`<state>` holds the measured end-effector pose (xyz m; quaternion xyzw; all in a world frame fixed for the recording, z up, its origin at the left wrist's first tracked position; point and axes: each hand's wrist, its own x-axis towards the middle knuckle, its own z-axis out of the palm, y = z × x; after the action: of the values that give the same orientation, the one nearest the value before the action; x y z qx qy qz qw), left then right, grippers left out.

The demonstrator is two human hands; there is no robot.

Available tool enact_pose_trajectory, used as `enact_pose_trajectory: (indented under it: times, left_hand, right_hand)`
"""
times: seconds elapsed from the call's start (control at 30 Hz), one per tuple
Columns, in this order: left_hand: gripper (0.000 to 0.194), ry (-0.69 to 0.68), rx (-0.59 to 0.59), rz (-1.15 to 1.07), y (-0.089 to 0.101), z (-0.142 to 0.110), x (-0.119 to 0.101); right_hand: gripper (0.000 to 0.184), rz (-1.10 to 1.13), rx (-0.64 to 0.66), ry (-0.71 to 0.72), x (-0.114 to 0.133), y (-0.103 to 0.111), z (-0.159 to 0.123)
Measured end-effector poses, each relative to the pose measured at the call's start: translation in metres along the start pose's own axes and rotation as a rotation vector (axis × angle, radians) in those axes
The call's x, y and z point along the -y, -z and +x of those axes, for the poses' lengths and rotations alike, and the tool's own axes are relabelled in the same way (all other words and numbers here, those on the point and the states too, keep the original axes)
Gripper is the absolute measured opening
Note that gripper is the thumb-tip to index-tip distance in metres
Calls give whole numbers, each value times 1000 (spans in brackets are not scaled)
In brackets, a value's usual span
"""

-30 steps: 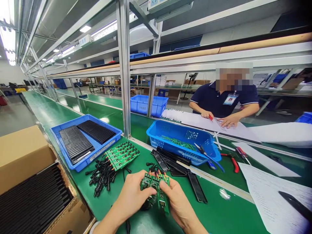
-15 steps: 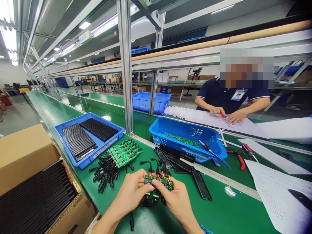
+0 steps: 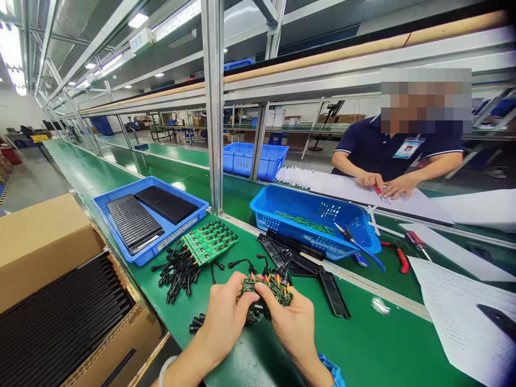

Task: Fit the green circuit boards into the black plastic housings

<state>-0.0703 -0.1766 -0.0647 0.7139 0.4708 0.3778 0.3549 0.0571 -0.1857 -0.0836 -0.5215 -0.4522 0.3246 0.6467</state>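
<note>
Between my two hands is a green circuit board [image 3: 278,293] with red and yellow wires and black cable leads along its far edge. It looks like more than one board, but I cannot tell for certain. My left hand [image 3: 229,306] pinches its left end with the thumb on top. My right hand [image 3: 288,317] grips the other end, thumb also on top. Beyond the left hand lie several joined green circuit boards [image 3: 212,242], their black connector cables [image 3: 175,277] bunched at the near side. Black plastic housings [image 3: 332,293] lie past my right hand.
A blue tray [image 3: 177,236] of black strips sits left; below it is a cardboard box [image 3: 44,236] of black parts. A blue basket [image 3: 274,215] holds green strips, with cutters [image 3: 346,236] at its rim. Red-handled pliers [image 3: 401,258], a screwdriver [image 3: 417,244] and papers lie right. A co-worker [image 3: 395,156] cuts sheets opposite.
The view has shifted slightly. My hands have tilted the held board, and its dangling leads now lie partly behind my left wrist. Both hands keep their hold.
</note>
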Motion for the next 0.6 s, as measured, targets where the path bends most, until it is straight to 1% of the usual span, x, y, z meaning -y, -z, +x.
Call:
enact_pose_trajectory:
  times: [0.17,0.23,0.27,0.3,0.37,0.4,0.47,0.5,0.53,0.57,0.6]
  left_hand:
    - [10,-49,-81,147,-4,1,6]
    - [10,-50,-92,210,-5,5,6]
    - [9,-55,-81,237,-4,7,4]
    - [10,-67,-59,270,-1,10,1]
    - [19,-103,-4,383,9,13,-7]
    - [23,-122,45,451,17,14,-11]
    - [22,-146,162,551,37,12,-18]
    - [22,-149,188,571,48,10,-20]
    - [23,-153,171,578,58,9,-19]
    - [29,-166,111,589,67,8,-17]
    - [43,-196,41,605,74,8,-13]
  right_hand:
    - [24,-48,-5,-7,-8,-8,-1]
    - [29,-72,30,-16,-8,-10,3]
    - [31,-83,67,-21,-7,-11,7]
    - [33,-94,120,-24,-5,-11,13]
    - [34,-123,263,-20,3,-9,27]
    - [34,-145,353,-14,8,-7,36]
    - [29,-208,559,7,20,-5,53]
    - [24,-250,662,25,27,-5,61]
    - [18,-301,759,51,34,-6,67]
    - [15,-357,847,84,41,-8,72]
    - [14,-414,932,123,48,-11,76]
